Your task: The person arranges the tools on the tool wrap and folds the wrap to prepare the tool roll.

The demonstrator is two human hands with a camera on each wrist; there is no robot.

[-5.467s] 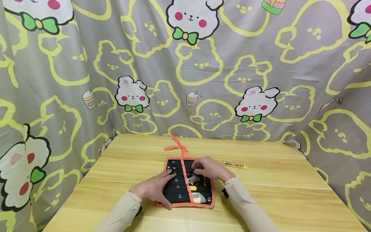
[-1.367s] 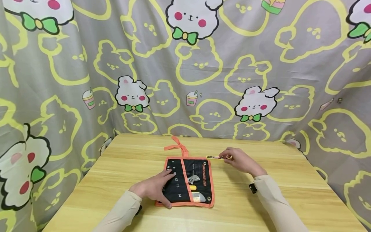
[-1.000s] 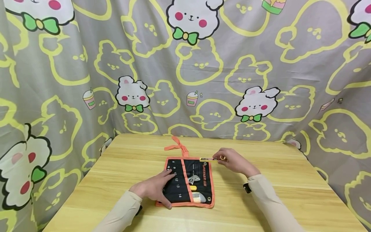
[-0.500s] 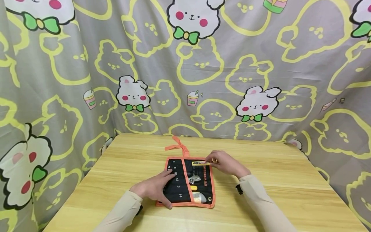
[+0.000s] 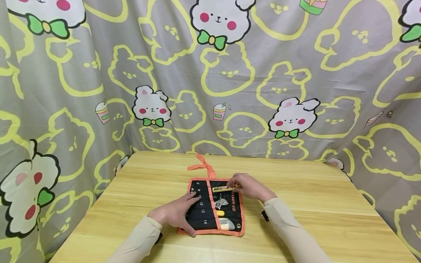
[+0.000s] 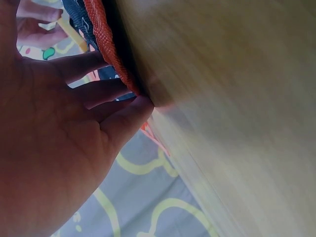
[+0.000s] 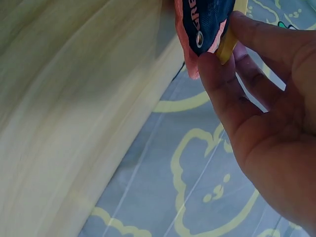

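A black tool roll [image 5: 201,204] with orange edging lies spread on the table. My left hand [image 5: 175,213] rests flat on its left side, thumb at the near edge, fingers over the numbered pockets. My right hand [image 5: 250,185] pinches a slim yellow case with a black label [image 5: 221,189] by its right end, above the roll's upper right pocket area. The case's left end is right by the orange pocket edge. Below it, an adjustable wrench [image 5: 221,203], a yellow handle [image 5: 220,213] and a utility knife [image 5: 226,224] stick out of pockets. In the right wrist view, thumb and fingers grip the yellow case [image 7: 226,47].
An orange tie strap [image 5: 206,166] stretches from the roll's far edge across the wooden table [image 5: 306,190]. A grey patterned curtain [image 5: 184,73] hangs behind the table and at its sides.
Earlier the yellow case lay on the table right of the roll; my right hand has picked it up and moved it left and nearer over the roll. My left hand has stayed put.
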